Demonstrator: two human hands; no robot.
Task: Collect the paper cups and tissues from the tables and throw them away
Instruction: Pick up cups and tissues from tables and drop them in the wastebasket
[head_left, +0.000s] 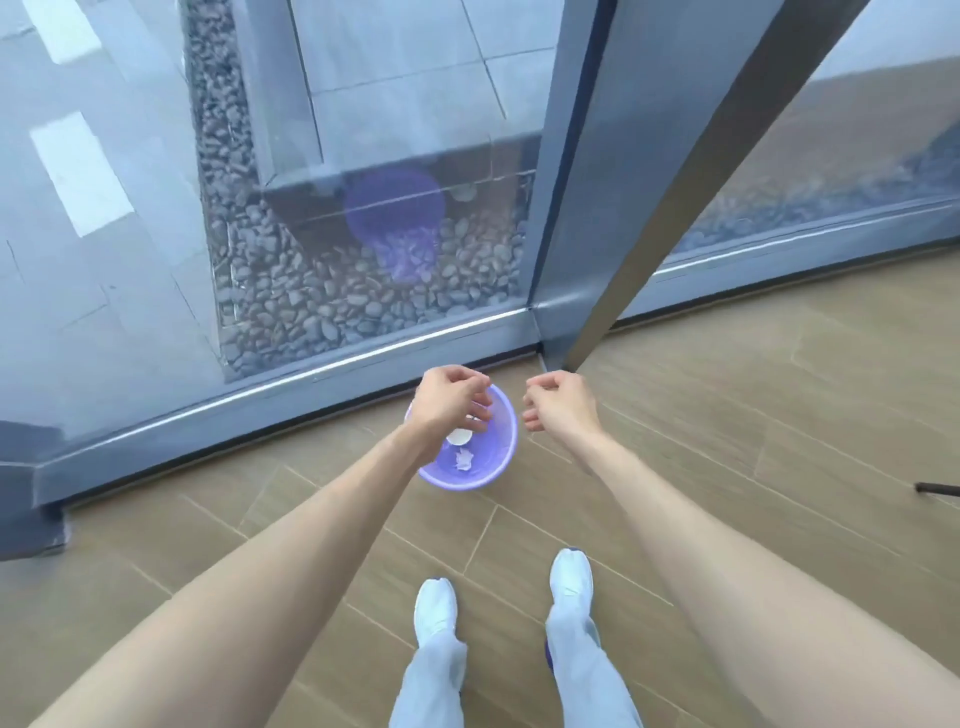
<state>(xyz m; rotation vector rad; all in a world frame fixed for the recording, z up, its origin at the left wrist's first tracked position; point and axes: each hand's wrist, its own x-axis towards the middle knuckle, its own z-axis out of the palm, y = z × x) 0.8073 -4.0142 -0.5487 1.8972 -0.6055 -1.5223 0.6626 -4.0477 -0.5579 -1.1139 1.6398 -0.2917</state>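
Note:
A purple waste bin stands on the wooden floor by the glass wall. Inside it lie a white paper cup and a crumpled white tissue. My left hand hovers over the bin's left half, fingers loosely curled downward and holding nothing. My right hand hangs just right of the bin's rim, fingers curled loosely, with nothing in it.
A floor-to-ceiling glass wall with a metal frame runs behind the bin; pebbles lie outside. A metal post rises at the corner. My feet in white shoes stand on the floor below the bin. A dark rod end shows at right.

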